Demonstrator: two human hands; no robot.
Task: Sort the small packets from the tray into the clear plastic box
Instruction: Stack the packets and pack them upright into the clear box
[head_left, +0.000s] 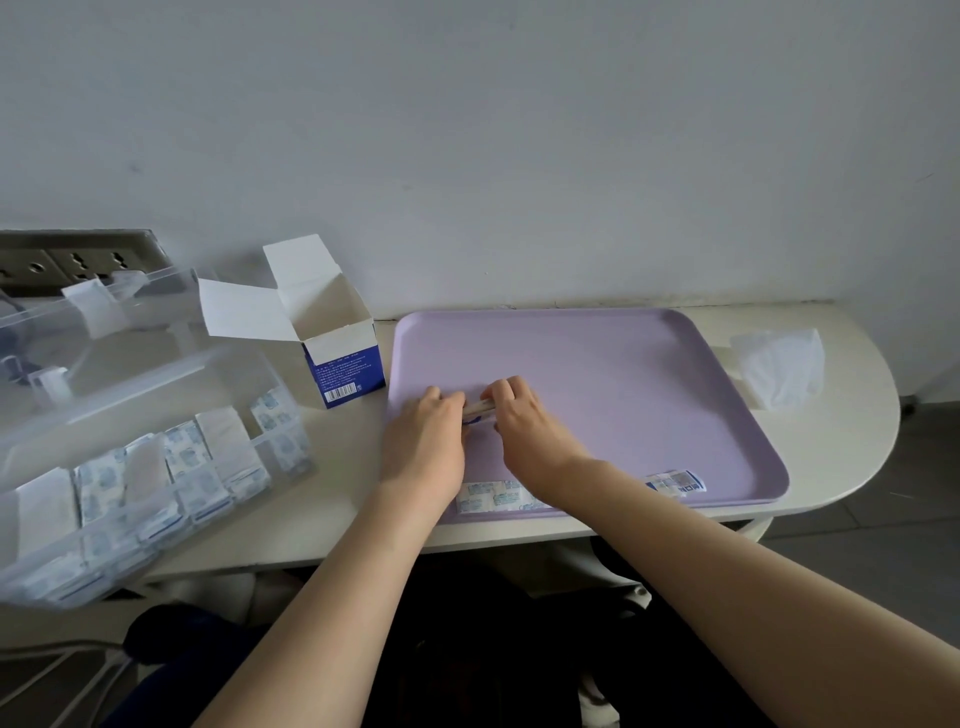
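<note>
A: What is lying nearest the person?

B: Some loose white-and-blue paper packets (488, 496) are lying along the near rim of the flat lilac plastic tray (649, 395), partly hidden under the forearms. A few more (675, 482) are lying further right. I judge they are waiting their turn.

A: And the hands?

B: The left hand (423, 441) and right hand (524, 426) are meeting over the tray's left part. Their fingers (501, 392) are curling in from either end and pinching a small stack of packets (478, 408) between them, low over the tray. They are probably squaring it up so it slips into a compartment as one block.

A: Where is it heading?

B: Most likely the clear plastic divided box (171, 371), sitting on the white surface (857, 441) left of the tray, within easy reach. Packets are standing on edge in its near compartments, which is why neat stacks matter.

A: And further back?

B: An opened blue-and-white cardboard carton (343, 364) is standing between box and tray, flaps up, likely the packets' source. A crumpled white wrapper (779, 369) is lying just right of the tray, well apart from the hands.
</note>
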